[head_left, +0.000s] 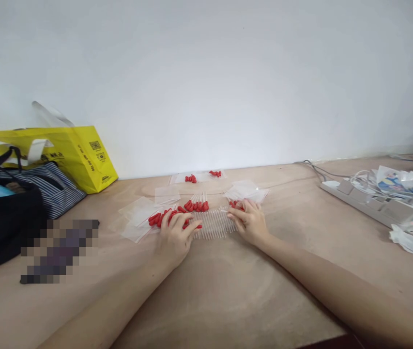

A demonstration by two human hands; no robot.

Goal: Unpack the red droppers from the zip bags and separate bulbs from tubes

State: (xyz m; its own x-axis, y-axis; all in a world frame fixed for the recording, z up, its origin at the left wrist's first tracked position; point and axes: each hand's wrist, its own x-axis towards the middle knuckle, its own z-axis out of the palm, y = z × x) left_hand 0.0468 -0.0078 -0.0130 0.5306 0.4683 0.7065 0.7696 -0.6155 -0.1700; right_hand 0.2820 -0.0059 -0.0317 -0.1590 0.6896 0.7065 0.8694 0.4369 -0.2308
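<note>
A row of thin clear sticks [211,225] lies side by side on the table between my hands. My left hand [176,233] is curled at the row's left end, over a pile of small red caps [155,219]. One red cap [199,226] shows at its thumb and fingertips. My right hand [250,222] is at the right end, its thumb and forefinger pinched on a thin whitish stick [223,210]. Just behind the row, several red-tipped sticks [199,205] lie fanned out. Behind my right hand, more red tips are partly hidden.
Clear zip bags [135,228] lie left of the hands, and another bag [250,190] behind the right one. Bags with red-tipped pieces [191,179] rest near the wall. A yellow bag [97,160] and black bag [6,232] stand left; a power strip [369,206] sits right.
</note>
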